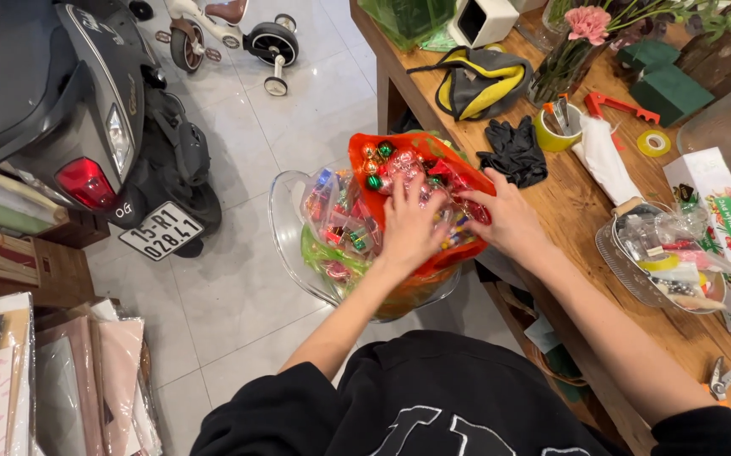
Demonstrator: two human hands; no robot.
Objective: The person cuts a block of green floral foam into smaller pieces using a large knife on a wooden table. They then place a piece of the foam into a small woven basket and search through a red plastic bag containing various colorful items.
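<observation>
Pressing flat into an orange plastic bag (433, 181), the left hand (408, 228) was seen w/ fingers spread, nothing pinched. The right hand (509, 221) was laid on the bag's right edge, fingers extended; whether film was gripped couldn't be told. Wrapped candies (387, 165), red, green & gold, were held in the bag, which was set in a clear bowl (285, 211) w/ more sweets. A clear basket (614, 253) of packets was left on the wooden table (576, 211) nearby.
</observation>
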